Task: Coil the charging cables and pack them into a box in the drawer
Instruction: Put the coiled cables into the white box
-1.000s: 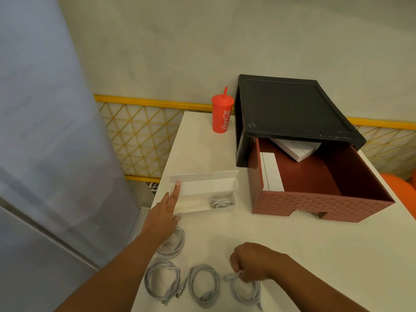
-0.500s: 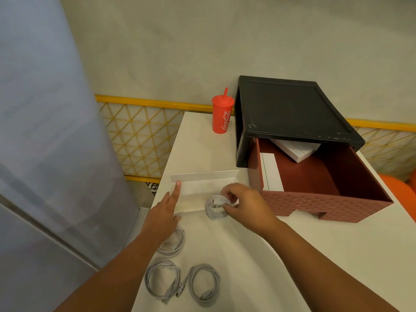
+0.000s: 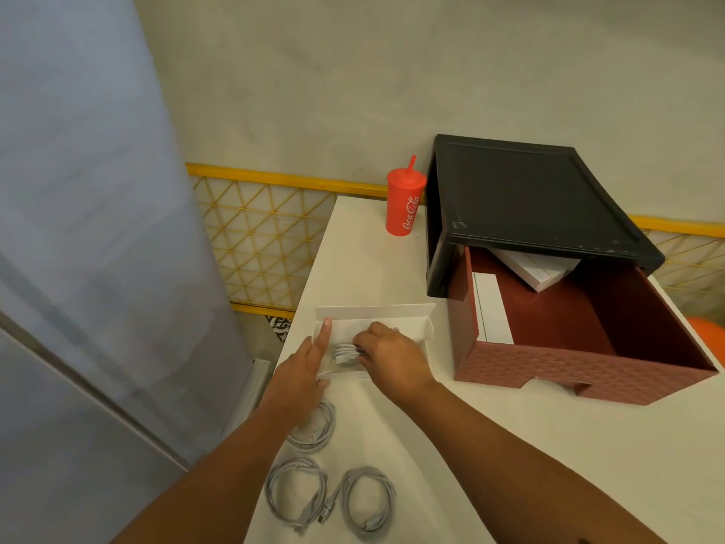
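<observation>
White table [image 3: 490, 445] stands against a grey wall with a yellow lattice rail behind it. Near its left edge lies an open white box [image 3: 392, 312], its lid flap folded back. The left hand [image 3: 302, 371] rests against the box's left end with the index finger straight along the wall, gripping nothing. The right hand [image 3: 392, 357] reaches into the box with curled fingers, pinching a coiled cable [image 3: 344, 353] that sits low in the left half. Three loose coils [image 3: 296, 492] lie on the table nearer the person, one partly under the left wrist. To the right a maroon drawer [image 3: 580, 367] is pulled out of a black unit [image 3: 529, 190], and a red cup [image 3: 404, 204] stands behind.

I see no tie on the bundle, so it may spring open once the pinch lets go, and loops riding over the rim would keep the flap from closing. The box looks light and sits close to the table's edge, so a sideways push could slide it if the bracing finger lifts. A forearm drawn back carelessly could sweep the loose coils off the table
</observation>
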